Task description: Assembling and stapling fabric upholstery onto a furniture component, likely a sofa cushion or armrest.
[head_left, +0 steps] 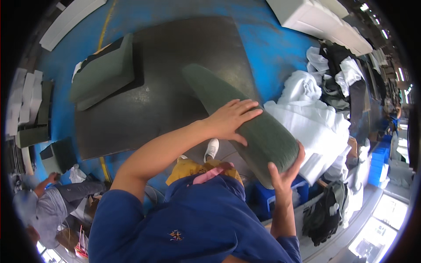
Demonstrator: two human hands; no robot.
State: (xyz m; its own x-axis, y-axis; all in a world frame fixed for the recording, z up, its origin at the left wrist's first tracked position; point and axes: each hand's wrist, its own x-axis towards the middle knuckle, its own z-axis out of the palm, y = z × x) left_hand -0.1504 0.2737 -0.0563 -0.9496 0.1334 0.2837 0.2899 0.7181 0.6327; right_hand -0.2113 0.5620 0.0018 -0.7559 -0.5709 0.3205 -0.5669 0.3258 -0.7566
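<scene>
A long, dark green, fabric-covered cushion (pixel 267 142) slants across in front of me. Its narrower far end reaches over the dark mat, and its thick, rounded near end lies to my right. My left hand (pixel 228 120) rests on its upper face, fingers spread and thumb apart. At the near end, my right hand (pixel 287 173) grips the corner, thumb on one side and fingers around the other. The cushion's underside is hidden. A larger green upholstered piece (pixel 105 72) stands on the dark mat (pixel 175 39), ahead to the left.
White sheeting (pixel 307 122) is heaped at my right, with dark and white scraps (pixel 342 70) beyond. Below the cushion sits a blue bin (pixel 267 197). A co-worker (pixel 57 206) is at the lower left, near another green piece (pixel 59 155). White blocks (pixel 320 22) stand far right.
</scene>
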